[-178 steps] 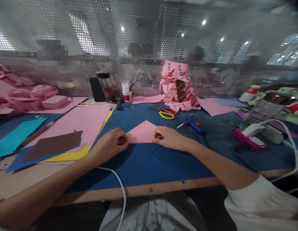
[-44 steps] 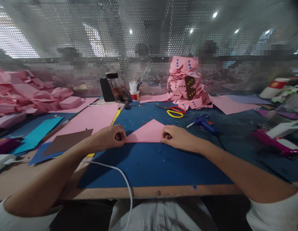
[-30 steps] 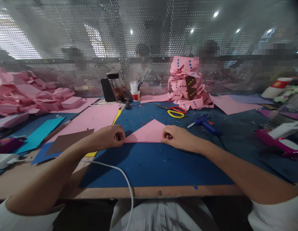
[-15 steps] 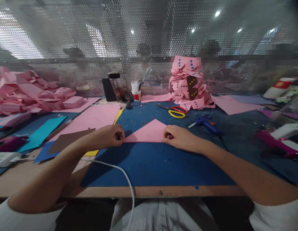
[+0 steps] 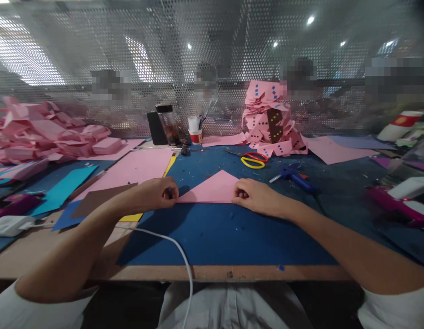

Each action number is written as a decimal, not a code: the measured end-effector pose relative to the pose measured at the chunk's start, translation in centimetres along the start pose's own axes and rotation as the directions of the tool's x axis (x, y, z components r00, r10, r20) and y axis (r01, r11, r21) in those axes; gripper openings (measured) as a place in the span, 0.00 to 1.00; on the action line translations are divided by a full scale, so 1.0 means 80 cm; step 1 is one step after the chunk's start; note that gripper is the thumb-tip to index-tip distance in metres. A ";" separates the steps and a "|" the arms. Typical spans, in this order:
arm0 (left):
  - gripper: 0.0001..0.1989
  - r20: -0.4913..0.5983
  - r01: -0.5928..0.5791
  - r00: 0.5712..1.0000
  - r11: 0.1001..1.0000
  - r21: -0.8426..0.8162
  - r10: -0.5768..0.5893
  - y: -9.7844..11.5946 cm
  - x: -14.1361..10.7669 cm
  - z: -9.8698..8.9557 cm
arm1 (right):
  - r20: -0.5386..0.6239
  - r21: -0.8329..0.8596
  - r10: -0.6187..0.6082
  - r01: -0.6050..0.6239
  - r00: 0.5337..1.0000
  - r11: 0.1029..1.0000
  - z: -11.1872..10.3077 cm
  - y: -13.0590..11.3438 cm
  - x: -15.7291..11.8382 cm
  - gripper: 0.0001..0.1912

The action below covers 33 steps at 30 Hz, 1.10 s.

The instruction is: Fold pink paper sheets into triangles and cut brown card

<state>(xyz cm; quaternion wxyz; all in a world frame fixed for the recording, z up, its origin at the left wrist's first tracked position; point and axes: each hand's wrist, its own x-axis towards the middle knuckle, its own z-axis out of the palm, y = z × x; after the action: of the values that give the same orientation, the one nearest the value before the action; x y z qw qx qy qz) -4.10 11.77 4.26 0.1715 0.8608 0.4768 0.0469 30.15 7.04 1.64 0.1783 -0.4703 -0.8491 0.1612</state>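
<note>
A pink sheet of paper [image 5: 212,189], folded to a triangle with its peak pointing away from me, lies on the blue cutting mat [image 5: 232,237]. My left hand [image 5: 162,194] is closed with its fingertips at the left end of the straight near edge. At the right end of that edge, my right hand [image 5: 249,194] is closed on the paper, fingers curled and covering that corner. The straight edge runs between both hands, close to the mat. Beyond the paper lie scissors [image 5: 253,160] with red and yellow handles, and a blue glue gun [image 5: 294,176].
Pink folded paper pieces [image 5: 44,130] are heaped at the left; another stack [image 5: 273,119] with dotted patterns stands at the back. A white cable [image 5: 177,246] crosses the mat's near left. A bottle [image 5: 168,125] and a paper cup [image 5: 195,135] stand before the perforated metal screen [image 5: 225,55].
Both hands stay at the ends of the folded edge and the paper looks the same. Only a slight shift of the whole view shows.
</note>
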 end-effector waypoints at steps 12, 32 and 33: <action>0.08 -0.003 0.012 1.000 0.998 0.058 -0.012 0.007 0.001 0.002 | 0.006 0.004 -0.005 0.005 1.000 1.000 -0.002 -0.003 0.000 0.05; 0.08 0.024 0.021 0.999 0.991 0.134 -0.025 0.019 0.001 0.000 | -0.002 0.003 -0.006 0.006 1.000 1.000 0.000 -0.002 0.000 0.06; 0.08 0.024 0.021 0.999 0.990 0.136 -0.025 0.019 0.001 0.000 | -0.001 0.004 -0.004 0.004 1.000 1.000 0.000 -0.002 0.000 0.06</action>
<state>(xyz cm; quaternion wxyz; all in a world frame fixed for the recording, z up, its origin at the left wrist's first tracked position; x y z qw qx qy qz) -2.86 11.09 4.78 0.1192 0.8655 0.4866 0.0014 30.02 6.98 1.71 0.1803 -0.4685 -0.8495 0.1624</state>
